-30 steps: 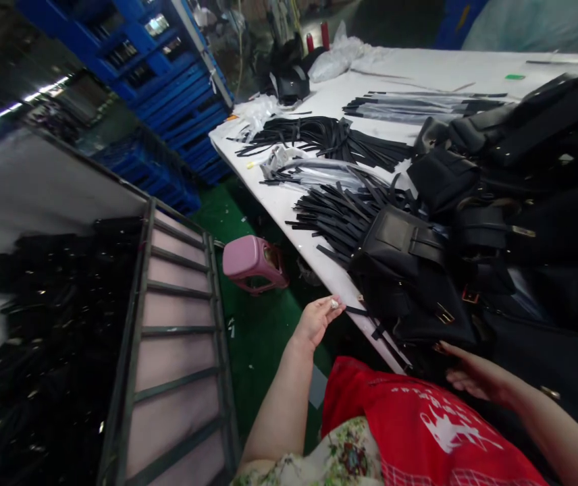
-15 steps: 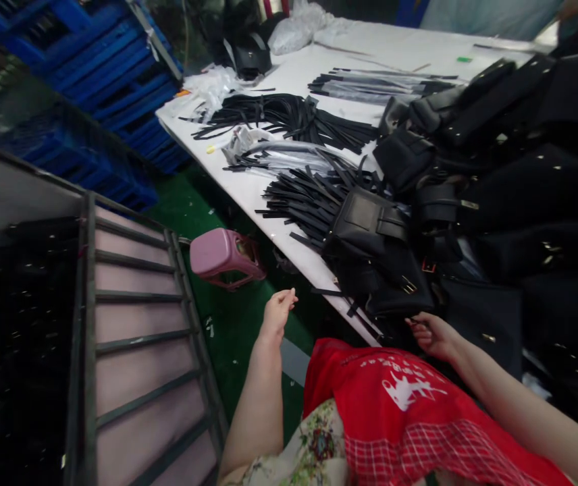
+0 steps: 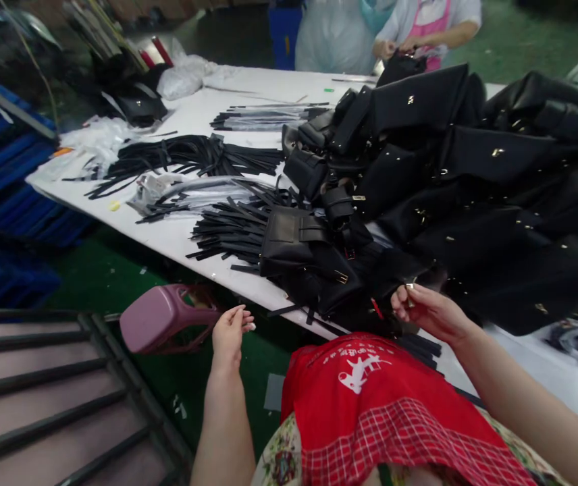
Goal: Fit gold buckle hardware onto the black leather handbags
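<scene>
My left hand (image 3: 231, 331) hangs in the air off the table's near edge, beside the pink stool. Its fingers are bent together; a small white spot shows at a fingertip, and whether anything is pinched there I cannot make out. At the front of the bag pile, my right hand (image 3: 433, 312) is closed, with a small gold metal fitting (image 3: 410, 287) at its fingertips. Whether the fitting is joined to a bag is unclear. Left of that hand lies a black bag (image 3: 289, 236) with a gold buckle, beside a bundle of cut black straps (image 3: 228, 229).
Black bags (image 3: 415, 101) are heaped over the right of the white table (image 3: 162, 236). More strap bundles (image 3: 188, 154) and clear plastic (image 3: 101, 138) lie left. A pink stool (image 3: 150, 317) and metal-framed rack (image 3: 30, 385) stand below. A co-worker (image 3: 431, 30) handles a black item across the table.
My view has swung right, bringing the co-worker and more bags into sight. My right hand has lifted a little from the bags, and the gold fitting now shows at its fingertips.
</scene>
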Action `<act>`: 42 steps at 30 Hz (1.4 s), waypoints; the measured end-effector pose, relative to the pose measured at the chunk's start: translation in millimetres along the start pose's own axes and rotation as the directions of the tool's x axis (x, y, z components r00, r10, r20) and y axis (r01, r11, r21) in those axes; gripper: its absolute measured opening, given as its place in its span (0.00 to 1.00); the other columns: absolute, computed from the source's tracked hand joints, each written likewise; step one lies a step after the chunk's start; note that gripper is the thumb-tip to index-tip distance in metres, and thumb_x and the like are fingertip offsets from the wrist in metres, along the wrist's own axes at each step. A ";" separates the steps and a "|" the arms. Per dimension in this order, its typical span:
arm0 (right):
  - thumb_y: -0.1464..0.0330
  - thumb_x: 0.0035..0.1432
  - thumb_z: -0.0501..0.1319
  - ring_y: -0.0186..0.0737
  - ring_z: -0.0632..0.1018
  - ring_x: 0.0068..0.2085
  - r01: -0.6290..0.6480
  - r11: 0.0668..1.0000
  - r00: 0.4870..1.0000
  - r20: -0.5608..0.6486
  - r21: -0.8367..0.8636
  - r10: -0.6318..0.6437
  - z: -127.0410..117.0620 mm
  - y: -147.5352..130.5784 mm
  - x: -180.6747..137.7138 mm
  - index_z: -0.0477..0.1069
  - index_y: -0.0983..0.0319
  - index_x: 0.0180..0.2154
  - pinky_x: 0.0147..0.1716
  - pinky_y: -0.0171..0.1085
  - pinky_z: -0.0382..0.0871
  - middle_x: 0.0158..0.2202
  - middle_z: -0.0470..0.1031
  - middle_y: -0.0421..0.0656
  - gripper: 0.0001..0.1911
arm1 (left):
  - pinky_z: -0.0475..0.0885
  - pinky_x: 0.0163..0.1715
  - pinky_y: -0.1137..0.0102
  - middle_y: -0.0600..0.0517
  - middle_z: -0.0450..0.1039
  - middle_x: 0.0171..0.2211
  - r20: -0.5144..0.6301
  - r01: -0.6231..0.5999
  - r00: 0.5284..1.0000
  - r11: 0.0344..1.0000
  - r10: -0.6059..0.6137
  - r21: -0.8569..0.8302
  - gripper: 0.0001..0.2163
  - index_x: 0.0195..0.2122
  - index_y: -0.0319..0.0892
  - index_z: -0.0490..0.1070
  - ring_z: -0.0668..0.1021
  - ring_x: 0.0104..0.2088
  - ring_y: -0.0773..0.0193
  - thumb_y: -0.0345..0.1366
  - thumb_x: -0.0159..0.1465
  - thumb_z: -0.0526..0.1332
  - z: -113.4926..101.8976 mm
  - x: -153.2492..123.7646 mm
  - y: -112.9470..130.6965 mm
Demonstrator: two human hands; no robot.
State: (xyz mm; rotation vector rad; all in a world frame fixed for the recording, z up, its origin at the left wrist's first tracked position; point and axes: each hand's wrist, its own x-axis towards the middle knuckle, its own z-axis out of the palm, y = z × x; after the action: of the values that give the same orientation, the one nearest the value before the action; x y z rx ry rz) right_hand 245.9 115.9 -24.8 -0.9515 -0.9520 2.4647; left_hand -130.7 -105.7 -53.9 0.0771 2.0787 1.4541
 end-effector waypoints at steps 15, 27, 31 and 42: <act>0.54 0.59 0.61 0.33 0.66 0.24 0.128 0.991 0.966 -0.223 -0.038 -0.133 1.8 5.1 -29.9 0.69 0.60 0.37 0.24 0.33 0.61 0.24 0.66 0.38 0.16 | 0.60 0.21 0.76 0.59 0.64 0.21 0.503 -0.066 0.854 0.988 0.130 -0.142 0.08 0.34 0.38 0.73 0.65 0.18 0.75 0.32 0.52 0.62 110.7 -50.8 103.7; 0.55 0.59 0.58 0.44 0.67 0.25 -0.012 0.983 0.979 -0.201 -0.182 -0.025 -30.8 23.2 1.7 0.72 0.50 0.31 0.21 0.42 0.67 0.25 0.65 0.50 0.09 | 0.72 0.44 0.64 0.49 0.78 0.27 -0.007 -0.007 1.000 1.000 0.007 0.014 0.06 0.32 0.36 0.72 0.82 0.36 0.60 0.29 0.51 0.61 -8.2 -8.9 43.6; 0.52 0.60 0.56 0.44 0.66 0.24 -0.024 0.985 0.982 -0.189 -0.172 -0.009 -29.0 25.7 14.3 0.71 0.53 0.31 0.20 0.43 0.65 0.23 0.64 0.48 0.15 | 0.74 0.32 0.69 0.43 0.80 0.31 -0.075 0.028 0.997 0.998 -0.024 0.056 0.09 0.37 0.35 0.71 0.81 0.30 0.63 0.32 0.55 0.65 -26.7 -12.6 34.1; 0.61 0.53 0.65 0.41 0.74 0.36 -0.066 0.977 0.969 -0.222 0.202 0.112 -2.6 16.7 2.6 0.78 0.61 0.36 0.38 0.39 0.71 0.37 0.76 0.47 0.11 | 0.64 0.16 0.78 0.52 0.77 0.26 0.475 -0.089 0.880 0.988 0.018 0.127 0.14 0.36 0.38 0.74 0.71 0.17 0.73 0.43 0.55 0.68 100.5 -55.1 57.8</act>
State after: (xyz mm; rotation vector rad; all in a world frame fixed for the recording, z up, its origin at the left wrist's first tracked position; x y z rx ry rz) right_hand 244.7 106.4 -39.0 -1.2040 -0.5929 2.3964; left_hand -51.7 -18.8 -2.1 0.5040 1.7777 1.1645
